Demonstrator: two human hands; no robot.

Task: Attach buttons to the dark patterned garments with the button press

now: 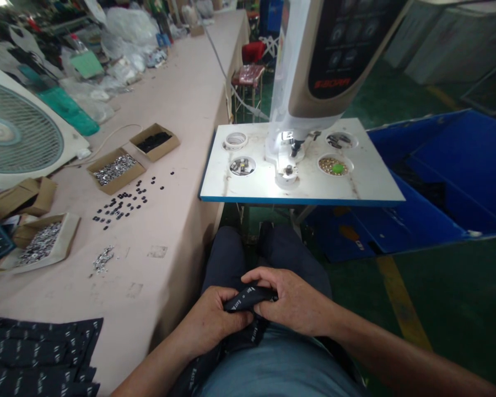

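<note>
Over my lap, a piece of dark fabric with white lettering (248, 298) is pinched and folded between both hands. My left hand (217, 320) is closed on its left part, the thumb along the cloth. My right hand (291, 300) grips the right end, with the index finger over the top and the thumb below. More of the cloth hangs down between my hands and body. In front of my knees stands a snap-fastening machine (297, 110) with a lit work point above its white table (248, 187).
On the left bench (182, 149) lie loose black buttons (122, 207), small metal parts (103, 259), cardboard boxes of fasteners (113, 170) and stacked dark printed fabric (37, 353). A fan (12, 124) stands behind. A blue bin (450, 176) sits right of the machine table.
</note>
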